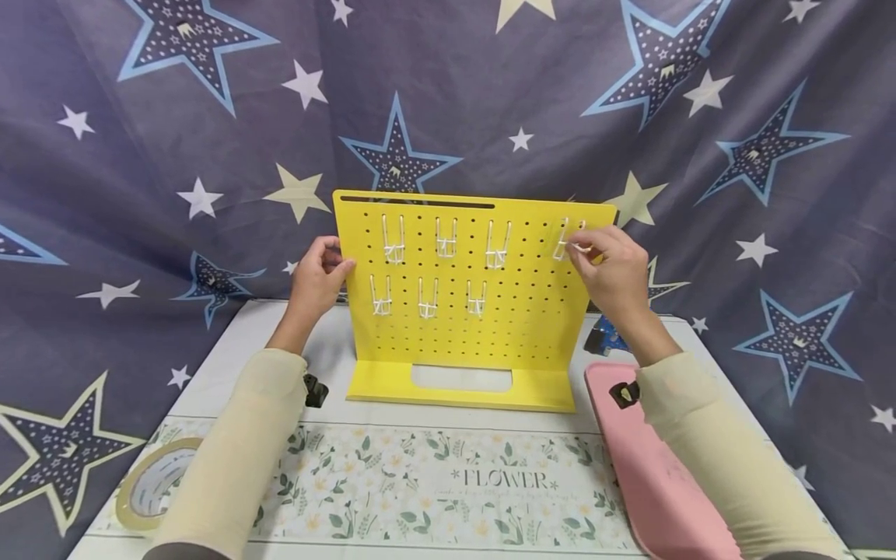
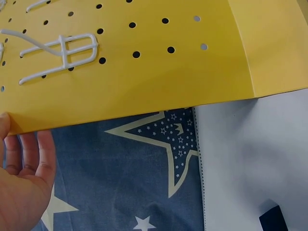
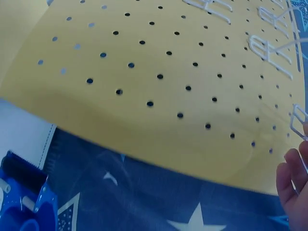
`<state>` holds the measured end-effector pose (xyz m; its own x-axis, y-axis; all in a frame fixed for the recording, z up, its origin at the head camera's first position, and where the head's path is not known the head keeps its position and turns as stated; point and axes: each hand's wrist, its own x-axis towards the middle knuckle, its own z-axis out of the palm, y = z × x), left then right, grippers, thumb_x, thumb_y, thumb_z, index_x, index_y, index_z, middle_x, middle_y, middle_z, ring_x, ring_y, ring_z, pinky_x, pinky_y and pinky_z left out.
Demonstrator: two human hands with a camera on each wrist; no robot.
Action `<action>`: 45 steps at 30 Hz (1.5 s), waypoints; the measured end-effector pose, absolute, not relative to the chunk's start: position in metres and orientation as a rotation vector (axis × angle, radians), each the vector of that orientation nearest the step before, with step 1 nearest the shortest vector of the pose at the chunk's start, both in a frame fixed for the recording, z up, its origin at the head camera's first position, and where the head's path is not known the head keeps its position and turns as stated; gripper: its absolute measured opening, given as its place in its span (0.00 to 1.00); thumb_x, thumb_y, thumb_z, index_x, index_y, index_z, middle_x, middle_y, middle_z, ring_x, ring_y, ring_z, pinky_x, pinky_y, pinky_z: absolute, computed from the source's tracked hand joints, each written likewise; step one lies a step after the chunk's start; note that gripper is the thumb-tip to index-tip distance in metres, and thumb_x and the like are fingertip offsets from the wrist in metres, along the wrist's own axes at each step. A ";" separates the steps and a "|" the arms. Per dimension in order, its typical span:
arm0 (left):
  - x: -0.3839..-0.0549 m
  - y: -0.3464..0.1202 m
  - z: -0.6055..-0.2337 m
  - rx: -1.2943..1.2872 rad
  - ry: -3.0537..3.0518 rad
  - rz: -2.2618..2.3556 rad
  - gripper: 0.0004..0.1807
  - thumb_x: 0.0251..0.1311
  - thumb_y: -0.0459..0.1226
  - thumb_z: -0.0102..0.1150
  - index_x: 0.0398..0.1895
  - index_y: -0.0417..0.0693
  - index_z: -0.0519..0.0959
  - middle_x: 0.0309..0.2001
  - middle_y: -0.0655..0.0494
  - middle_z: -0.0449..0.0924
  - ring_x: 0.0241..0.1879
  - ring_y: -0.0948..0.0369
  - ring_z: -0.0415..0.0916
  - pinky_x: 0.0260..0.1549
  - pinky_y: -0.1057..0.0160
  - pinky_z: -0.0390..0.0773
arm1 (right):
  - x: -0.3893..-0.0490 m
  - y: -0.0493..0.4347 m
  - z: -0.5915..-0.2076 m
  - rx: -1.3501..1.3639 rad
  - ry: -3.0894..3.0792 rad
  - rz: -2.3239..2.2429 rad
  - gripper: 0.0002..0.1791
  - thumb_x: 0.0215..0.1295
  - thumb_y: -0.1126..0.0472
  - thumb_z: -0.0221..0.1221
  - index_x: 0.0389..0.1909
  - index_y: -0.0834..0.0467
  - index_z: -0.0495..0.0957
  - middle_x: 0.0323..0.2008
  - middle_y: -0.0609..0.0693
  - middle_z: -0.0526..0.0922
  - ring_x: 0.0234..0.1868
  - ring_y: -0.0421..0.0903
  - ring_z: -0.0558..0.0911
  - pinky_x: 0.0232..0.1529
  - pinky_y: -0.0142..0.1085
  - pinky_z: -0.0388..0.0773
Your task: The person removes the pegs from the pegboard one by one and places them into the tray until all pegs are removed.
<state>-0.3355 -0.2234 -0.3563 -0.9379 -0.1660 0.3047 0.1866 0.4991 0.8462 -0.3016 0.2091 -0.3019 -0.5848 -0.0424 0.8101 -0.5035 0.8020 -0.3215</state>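
A yellow pegboard (image 1: 518, 334) stands upright on the table, its base foot facing me. My left hand (image 1: 316, 280) grips its left edge; in the left wrist view the thumb lies on the front and the fingers (image 2: 46, 154) reach behind. Near the upper right corner, my right hand (image 1: 616, 268) pinches a white pegboard hook (image 1: 560, 247) whose upper ends meet the board; whether they sit in the holes I cannot tell. Several more white hooks hang in two rows, among them an upper-left hook (image 1: 394, 253) and a lower-row hook (image 1: 428, 309).
A floral mat (image 1: 371, 482) lies across the table's front. To the left is a roll of tape (image 1: 129, 502), partly behind my sleeve. A pink board (image 1: 647, 467) lies under my right forearm, with a blue tape dispenser (image 3: 29, 202) beyond it. Star-patterned cloth (image 1: 448, 70) hangs behind.
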 end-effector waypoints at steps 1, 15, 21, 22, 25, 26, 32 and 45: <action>-0.335 -0.223 -0.356 -0.016 -2.402 -1.416 0.20 0.72 0.37 0.59 0.63 0.48 0.69 0.45 0.51 0.74 0.40 0.59 0.75 0.36 0.70 0.81 | -0.301 0.213 -0.302 0.393 -2.119 0.685 0.05 0.65 0.62 0.68 0.39 0.56 0.89 0.36 0.55 0.85 0.34 0.50 0.83 0.38 0.31 0.79; -0.334 -0.224 -0.354 -0.002 -2.429 -1.405 0.19 0.72 0.37 0.59 0.63 0.48 0.68 0.45 0.51 0.73 0.41 0.58 0.75 0.37 0.67 0.81 | -0.278 0.279 -0.320 0.250 -2.304 0.716 0.07 0.66 0.58 0.68 0.42 0.55 0.89 0.38 0.54 0.86 0.33 0.14 0.66 0.37 0.14 0.66; -0.334 -0.223 -0.355 0.001 -2.432 -1.410 0.19 0.72 0.38 0.59 0.62 0.49 0.69 0.45 0.51 0.73 0.41 0.58 0.75 0.39 0.65 0.82 | -0.269 0.307 -0.343 0.258 -2.480 0.653 0.06 0.66 0.56 0.68 0.41 0.53 0.88 0.40 0.54 0.87 0.33 0.18 0.67 0.34 0.20 0.68; -0.334 -0.223 -0.355 0.002 -2.433 -1.413 0.19 0.73 0.38 0.59 0.62 0.49 0.69 0.45 0.51 0.73 0.41 0.58 0.75 0.40 0.64 0.82 | -0.269 0.311 -0.348 0.272 -2.497 0.641 0.06 0.66 0.57 0.68 0.40 0.53 0.88 0.40 0.53 0.87 0.33 0.19 0.68 0.34 0.21 0.68; -0.333 -0.222 -0.354 0.003 -2.435 -1.416 0.19 0.73 0.38 0.58 0.62 0.49 0.68 0.46 0.50 0.74 0.41 0.58 0.75 0.39 0.65 0.82 | -0.268 0.321 -0.366 0.317 -2.562 0.614 0.04 0.66 0.58 0.68 0.39 0.53 0.88 0.38 0.53 0.88 0.32 0.26 0.74 0.31 0.25 0.72; -0.333 -0.222 -0.353 0.003 -2.433 -1.422 0.19 0.73 0.37 0.58 0.62 0.48 0.68 0.46 0.50 0.74 0.41 0.58 0.75 0.41 0.63 0.83 | -0.268 0.324 -0.371 0.327 -2.581 0.610 0.04 0.66 0.59 0.68 0.39 0.53 0.88 0.37 0.53 0.88 0.32 0.27 0.75 0.31 0.27 0.73; -0.333 -0.222 -0.353 0.005 -2.439 -1.427 0.19 0.73 0.37 0.58 0.63 0.48 0.68 0.47 0.49 0.73 0.43 0.56 0.76 0.41 0.63 0.82 | -0.267 0.337 -0.410 0.344 -2.687 0.611 0.02 0.65 0.59 0.68 0.37 0.52 0.88 0.31 0.50 0.89 0.30 0.38 0.82 0.31 0.34 0.77; -0.333 -0.221 -0.353 0.004 -2.441 -1.432 0.18 0.73 0.36 0.58 0.62 0.48 0.68 0.46 0.50 0.73 0.42 0.56 0.75 0.42 0.60 0.83 | -0.270 0.351 -0.455 0.401 -2.972 0.656 0.03 0.64 0.57 0.67 0.37 0.52 0.86 0.31 0.47 0.89 0.33 0.44 0.85 0.33 0.36 0.78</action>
<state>-0.3332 -0.2214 -0.3527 -0.9518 -0.1576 0.2631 0.1528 0.5003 0.8523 -0.2699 0.3506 -0.4553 -0.9634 -0.2372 0.1251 -0.2678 0.8747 -0.4039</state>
